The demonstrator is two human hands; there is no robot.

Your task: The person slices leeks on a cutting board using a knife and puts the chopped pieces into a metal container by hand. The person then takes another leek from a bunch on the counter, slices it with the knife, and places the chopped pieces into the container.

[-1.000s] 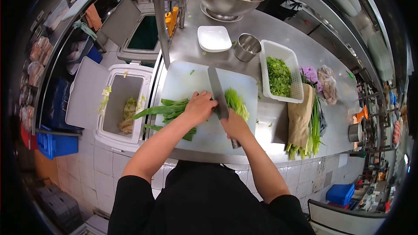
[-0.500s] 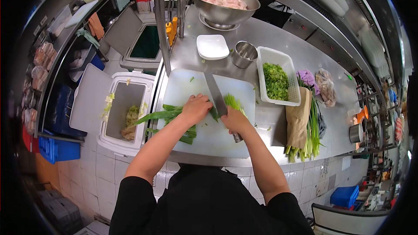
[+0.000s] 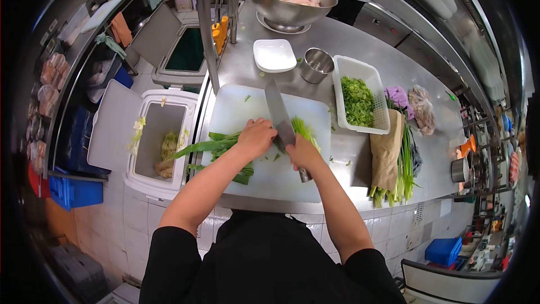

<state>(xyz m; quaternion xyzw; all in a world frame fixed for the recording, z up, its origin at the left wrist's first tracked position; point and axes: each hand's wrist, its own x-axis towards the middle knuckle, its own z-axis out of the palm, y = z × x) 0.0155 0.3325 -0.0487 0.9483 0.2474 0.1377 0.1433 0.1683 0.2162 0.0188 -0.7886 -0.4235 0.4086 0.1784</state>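
On the white cutting board (image 3: 270, 186), my right hand (image 3: 304, 152) is closed around the handle of a large kitchen knife (image 3: 279, 111), its blade pointing away from me. Left of the blade, my left hand (image 3: 257, 136) presses down on a bunch of green onions (image 3: 216, 145) with its fingers curled, close to the steel. The long leaves stick out past the board's left edge. A small pile of cut green onion (image 3: 305, 129) lies right of the knife, partly behind it and my right hand. Loose bits are scattered over the board.
A white basket (image 3: 384, 114) of chopped greens stands right of the board, near a paper-wrapped bundle of green onions (image 3: 388, 157). Behind are a steel cup (image 3: 316, 66), white dishes (image 3: 274, 56) and a steel bowl (image 3: 264, 11) of pale raw meat. An open bin (image 3: 147, 160) stands at left.
Both hands and the knife stay in nearly the same place, the blade still beside my left fingers. The view has shifted slightly.
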